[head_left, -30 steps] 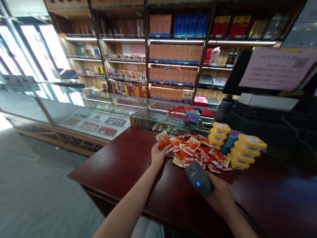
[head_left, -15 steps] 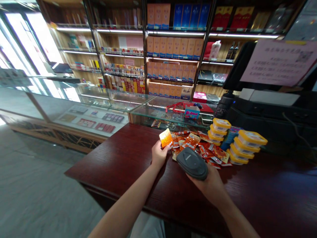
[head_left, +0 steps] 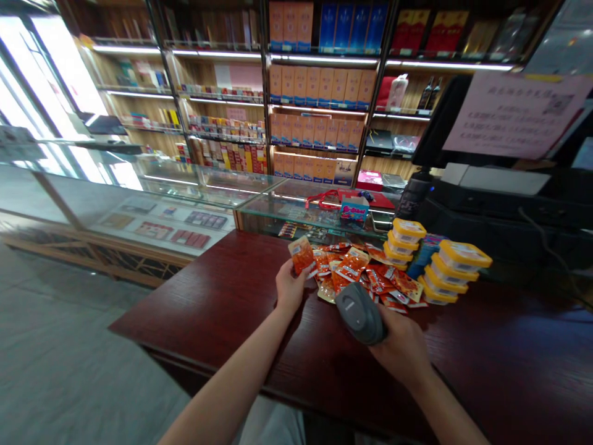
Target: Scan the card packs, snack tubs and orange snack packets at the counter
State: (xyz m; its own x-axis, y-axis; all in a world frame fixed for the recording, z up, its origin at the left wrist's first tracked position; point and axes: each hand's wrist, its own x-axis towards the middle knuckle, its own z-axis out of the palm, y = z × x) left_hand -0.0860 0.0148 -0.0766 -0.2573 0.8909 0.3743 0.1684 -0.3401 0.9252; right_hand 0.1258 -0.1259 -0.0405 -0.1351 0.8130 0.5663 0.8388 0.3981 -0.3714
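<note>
The person's left hand [head_left: 290, 292] pinches a small orange foil packet with a cream end [head_left: 301, 255], held up at the left edge of a loose heap of glossy orange-red foil packets [head_left: 353, 264] on the dark red wooden counter [head_left: 208, 296]. The right hand [head_left: 402, 343] is wrapped around a dark grey plastic handheld scanner [head_left: 359, 314] on the heap's near side. To my eye, slick foil pinched at one end could slip and get lost among its lookalikes, and a rightward swing of the scanner could topple the right-hand stack of yellow-lidded tubs [head_left: 456, 270]. The scanner's pale marking is too small to read; the pink paper sheet [head_left: 512, 114], far right, shows blurred lines and a square code.
</note>
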